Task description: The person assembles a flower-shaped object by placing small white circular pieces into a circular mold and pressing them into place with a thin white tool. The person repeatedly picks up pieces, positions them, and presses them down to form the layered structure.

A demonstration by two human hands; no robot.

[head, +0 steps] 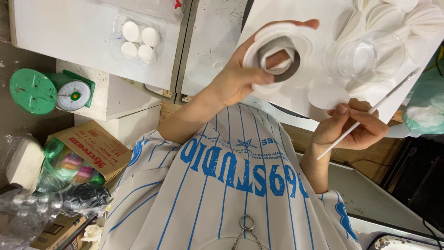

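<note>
Head view, items as they lie before you.

1. Left hand [240, 78]: raised over the white table [323, 14], off its surface. The grip is closed on a white ring [277, 51] with a grey inner band. Some fingers pass through the hole, and one fingertip lies over the far rim. The ring's open face is turned toward you, probably so that you can see into its middle.

2. Right hand [354, 127]: at the near edge of the table. The grip is narrow, a pinch of thumb and fingertips on a thin white stick [370, 111]. The stick slants from below your wrist up toward the far right. Its far tip is over the table, near the clear cup. You hold it like a pen, which suits fine work. Whether the tip carries anything is too small to tell.

3. White disc [328, 95]: flat on the table, just beyond your right fingertips, between the two hands.

4. Clear cup [365, 58]: on the table beyond the disc, beside the ring, among round white pieces [416, 21] overlapping at the far right.

5. Clear tray [138, 41]: on a separate white surface to your left, well apart. It holds four white round lumps.

6. Green scale [51, 90] and cardboard box [92, 148]: low on your left, away from both hands.
</note>
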